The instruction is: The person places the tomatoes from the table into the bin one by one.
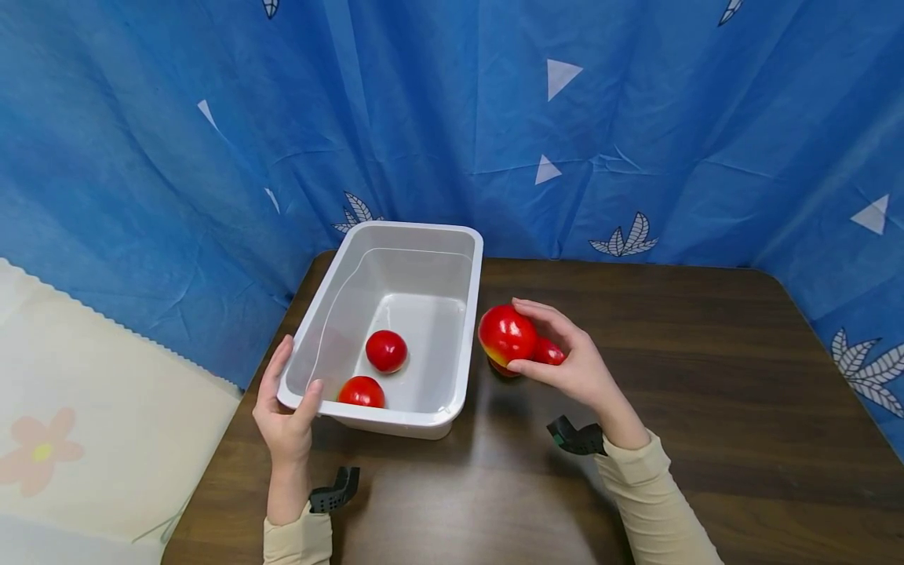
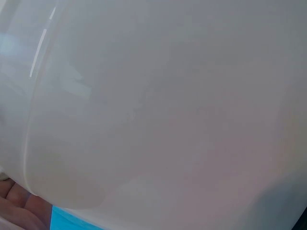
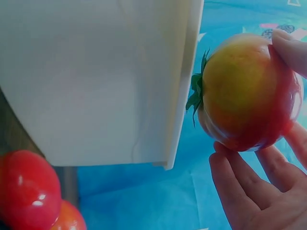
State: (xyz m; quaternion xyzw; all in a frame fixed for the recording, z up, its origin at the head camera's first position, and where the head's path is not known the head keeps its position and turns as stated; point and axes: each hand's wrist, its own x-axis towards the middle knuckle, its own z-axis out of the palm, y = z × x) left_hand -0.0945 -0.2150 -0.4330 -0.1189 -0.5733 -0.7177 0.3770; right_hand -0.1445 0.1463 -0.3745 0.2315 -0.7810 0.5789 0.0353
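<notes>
In the head view, my left hand (image 1: 286,416) grips the near left corner of a white plastic tub (image 1: 472,314), thumb over the rim. The tub's wall (image 2: 158,110) fills most of the left wrist view. Two red tomatoes, one mid-floor (image 1: 386,351) and one by the near wall (image 1: 362,391), lie inside. My right hand (image 1: 572,357) holds a glossy red tomato (image 1: 507,333) just right of the tub, between thumb and fingers. Its yellowish patch and green leafy top show in the right wrist view. Below it, more red tomatoes (image 3: 29,189) sit beside the tub, partly hidden by my hand.
The dark wooden table (image 1: 706,377) extends to the right and toward me. A blue patterned curtain (image 1: 452,118) hangs close behind its far edge. At the left lies a cream cloth (image 1: 106,392) with a flower print. Each wrist wears a black mount (image 1: 575,436).
</notes>
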